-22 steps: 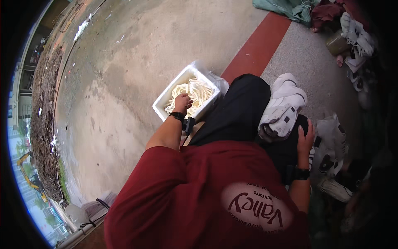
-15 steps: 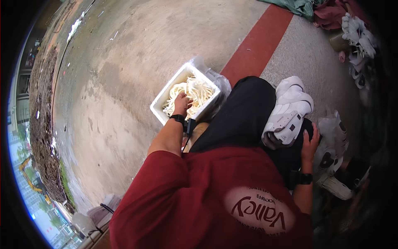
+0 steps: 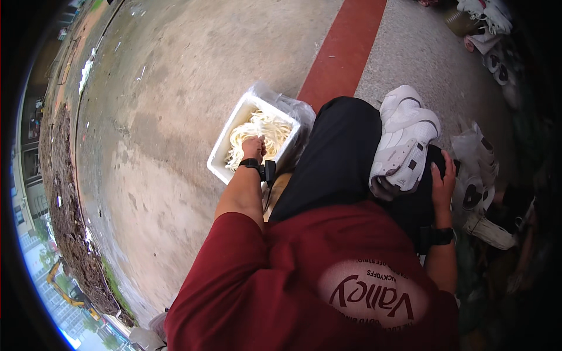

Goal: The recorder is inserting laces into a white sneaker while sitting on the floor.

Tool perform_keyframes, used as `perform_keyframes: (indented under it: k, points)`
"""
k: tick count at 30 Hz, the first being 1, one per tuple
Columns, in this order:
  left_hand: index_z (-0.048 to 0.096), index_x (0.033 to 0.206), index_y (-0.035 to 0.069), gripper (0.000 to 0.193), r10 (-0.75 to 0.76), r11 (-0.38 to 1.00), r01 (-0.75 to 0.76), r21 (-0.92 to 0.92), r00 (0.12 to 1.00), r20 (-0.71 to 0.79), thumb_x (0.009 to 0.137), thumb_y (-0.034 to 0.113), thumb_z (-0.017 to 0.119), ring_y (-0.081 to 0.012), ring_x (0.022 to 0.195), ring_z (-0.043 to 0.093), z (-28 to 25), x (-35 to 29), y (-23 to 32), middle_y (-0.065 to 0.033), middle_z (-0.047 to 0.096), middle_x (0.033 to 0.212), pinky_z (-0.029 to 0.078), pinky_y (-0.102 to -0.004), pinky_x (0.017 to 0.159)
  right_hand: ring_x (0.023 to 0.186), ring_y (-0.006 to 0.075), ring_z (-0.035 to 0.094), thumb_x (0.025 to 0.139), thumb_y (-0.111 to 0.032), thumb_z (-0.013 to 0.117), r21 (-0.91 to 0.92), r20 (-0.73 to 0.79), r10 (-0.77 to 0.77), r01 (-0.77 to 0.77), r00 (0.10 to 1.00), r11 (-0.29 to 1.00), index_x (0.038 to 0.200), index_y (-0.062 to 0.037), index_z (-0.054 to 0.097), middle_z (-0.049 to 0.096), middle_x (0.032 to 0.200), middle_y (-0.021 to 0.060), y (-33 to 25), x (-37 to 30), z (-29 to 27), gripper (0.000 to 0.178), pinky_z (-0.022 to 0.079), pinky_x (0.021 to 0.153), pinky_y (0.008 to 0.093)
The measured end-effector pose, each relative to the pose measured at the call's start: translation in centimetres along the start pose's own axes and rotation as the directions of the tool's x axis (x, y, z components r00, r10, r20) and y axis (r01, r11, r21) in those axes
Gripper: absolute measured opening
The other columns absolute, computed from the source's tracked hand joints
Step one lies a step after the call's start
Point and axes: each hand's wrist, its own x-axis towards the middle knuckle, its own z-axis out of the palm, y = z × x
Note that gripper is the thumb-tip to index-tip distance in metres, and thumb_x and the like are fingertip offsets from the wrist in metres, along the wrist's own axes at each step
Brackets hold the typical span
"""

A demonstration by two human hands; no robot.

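Observation:
My left hand (image 3: pixel 253 148) reaches into a white foam box (image 3: pixel 219 153), its fingers curled closed on the cream-white laces (image 3: pixel 274 130) heaped inside. The fingertips are partly hidden among the strands. A stack of white and grey shoe uppers (image 3: pixel 405 137) lies across my right thigh, toes pointing away from me. Beside the stack, my right hand (image 3: pixel 444 182) rests on the black trouser leg with its fingers extended, holding nothing. Clear plastic (image 3: pixel 278 98) hangs over the far side of the box.
To my right, more white uppers (image 3: pixel 479 175) lie with clear plastic around them. Further shoe parts (image 3: pixel 494 20) are piled at the far right. A red stripe (image 3: pixel 342 50) crosses the concrete floor (image 3: pixel 158 117) beyond the box. Dark soil (image 3: pixel 58 158) runs along the left.
The view has shifted slightly. My left hand stays in the box, its fingers now drawn closer together on the laces. My right hand still rests on the leg.

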Motion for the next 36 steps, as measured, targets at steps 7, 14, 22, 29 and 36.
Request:
perform_keyframes:
  k: [7, 14, 22, 29, 36]
  points:
    - [0.043, 0.076, 0.013, 0.014, -0.192, 0.977, 0.199, -0.080, 0.977, 0.090, 0.088, 0.013, 0.050, -0.0095, 0.043, 0.036, -1.0, -1.8, 1.2, 0.0022, 0.039, 0.054, 0.032, -0.0231, 0.039, 0.109, 0.0340, 0.047, 0.083, -0.017, 0.056, 0.026, -0.021, -0.008, 0.009, 1.000, 1.000, 0.120, 0.0012, 0.047, 0.050, 0.117, 0.0201, -0.1, -0.4, 0.1, 0.042, 0.034, 0.096, 0.0370]
    - [0.043, 0.075, 0.012, 0.021, -0.250, 0.961, 0.253, -0.108, 0.967, 0.043, 0.088, 0.023, 0.056, -0.0098, 0.041, 0.034, 0.5, -1.0, 0.0, 0.0020, 0.039, 0.054, 0.030, -0.0221, 0.038, 0.109, 0.0341, 0.047, 0.082, -0.018, 0.058, 0.000, -0.040, -0.002, 0.002, 0.999, 1.000, 0.120, -0.0002, 0.048, 0.050, 0.118, 0.0210, 0.5, -0.5, 0.0, 0.044, 0.035, 0.095, 0.0371]
    - [0.050, 0.072, 0.007, 0.023, -0.182, 0.981, 0.173, -0.092, 0.979, -0.095, 0.084, 0.023, 0.062, -0.0142, 0.038, 0.034, 0.8, 2.7, -1.0, -0.0014, 0.037, 0.049, 0.030, -0.0270, 0.034, 0.106, 0.0342, 0.049, 0.079, -0.018, 0.059, -0.035, -0.038, 0.001, -0.003, 0.999, 0.999, 0.117, -0.0011, 0.050, 0.051, 0.113, 0.0200, -0.6, 0.1, 0.0, 0.042, 0.037, 0.093, 0.0368]
    - [0.050, 0.064, 0.005, 0.012, -0.126, 0.991, 0.130, 0.024, 0.984, -0.128, 0.075, 0.003, 0.056, -0.0167, 0.037, 0.039, -0.6, 3.6, -1.7, -0.0052, 0.045, 0.051, 0.031, -0.0296, 0.034, 0.108, 0.0342, 0.049, 0.080, -0.019, 0.059, -0.047, -0.047, -0.001, -0.001, 0.999, 0.999, 0.118, -0.0024, 0.050, 0.053, 0.114, 0.0200, -0.3, -0.1, 0.1, 0.043, 0.037, 0.093, 0.0369]
    - [0.059, 0.070, 0.003, 0.007, 0.037, 0.907, -0.012, 0.422, 0.998, -0.050, 0.075, 0.009, 0.058, -0.0170, 0.051, 0.050, -4.6, 0.3, 0.7, -0.0051, 0.054, 0.059, 0.040, -0.0291, 0.048, 0.108, 0.0344, 0.049, 0.082, -0.021, 0.058, -0.010, -0.066, -0.049, 0.049, 0.997, 0.999, 0.118, -0.0029, 0.051, 0.053, 0.115, 0.0203, 0.7, -0.2, 0.5, 0.041, 0.037, 0.094, 0.0369]
